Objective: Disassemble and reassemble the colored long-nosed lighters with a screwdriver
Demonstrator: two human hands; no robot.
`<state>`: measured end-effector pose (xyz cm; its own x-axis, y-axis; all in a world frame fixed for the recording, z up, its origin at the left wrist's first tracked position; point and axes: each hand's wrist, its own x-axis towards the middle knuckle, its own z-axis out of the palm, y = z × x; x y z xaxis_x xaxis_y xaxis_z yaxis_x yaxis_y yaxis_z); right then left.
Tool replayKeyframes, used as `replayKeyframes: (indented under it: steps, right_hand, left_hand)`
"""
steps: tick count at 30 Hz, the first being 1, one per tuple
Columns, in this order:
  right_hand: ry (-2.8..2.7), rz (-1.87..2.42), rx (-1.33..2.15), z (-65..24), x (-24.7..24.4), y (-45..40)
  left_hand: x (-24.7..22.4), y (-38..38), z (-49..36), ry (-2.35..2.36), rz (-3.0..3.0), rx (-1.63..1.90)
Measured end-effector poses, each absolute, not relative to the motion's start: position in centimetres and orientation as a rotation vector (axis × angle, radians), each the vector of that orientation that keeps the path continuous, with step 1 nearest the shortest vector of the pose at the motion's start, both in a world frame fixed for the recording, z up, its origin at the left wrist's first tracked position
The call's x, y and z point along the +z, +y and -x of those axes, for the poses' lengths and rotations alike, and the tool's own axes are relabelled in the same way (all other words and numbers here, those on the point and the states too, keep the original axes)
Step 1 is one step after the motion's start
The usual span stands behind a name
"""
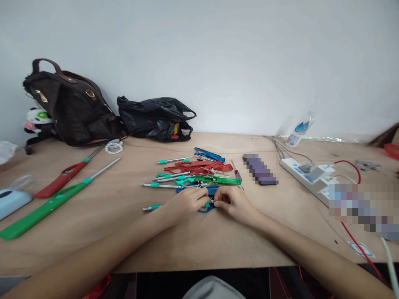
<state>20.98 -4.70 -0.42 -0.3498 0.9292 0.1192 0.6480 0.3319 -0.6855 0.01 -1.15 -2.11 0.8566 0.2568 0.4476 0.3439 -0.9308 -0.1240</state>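
Observation:
Near the table's front middle, my left hand (188, 203) is closed around the teal part of a blue lighter (205, 210), whose metal tube (149, 208) sticks out to the left. Close on its right, my right hand (232, 202) has thumb and index finger pinched at the thin white wires by the teal part. The fingers hide most of this lighter. Just beyond my hands lie several opened lighters: a green one (229, 180), red shells (199, 167) and a blue shell (212, 154), with tubes pointing left.
A small screwdriver (237, 173) and a blurred dark item (260, 169) lie right of the lighters. Farther right are a white power strip (302, 178) and cables. Red (62, 178) and green (46, 211) lighters lie left. A backpack (75, 108) and black bag (152, 118) stand behind.

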Motion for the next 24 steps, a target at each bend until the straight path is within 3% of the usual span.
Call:
replayKeyframes:
  steps: [17, 24]
  right_hand:
    - [-2.016, 1.302, 0.901, -21.22, -0.93, -4.13]
    - [-2.07, 1.323, 0.794, -20.97, -0.88, -4.6]
  left_hand:
    - [-2.32, -0.72, 0.3, -0.426, 2.856, -0.69]
    - [-2.56, -0.71, 0.38, -0.404, 2.856, -0.726]
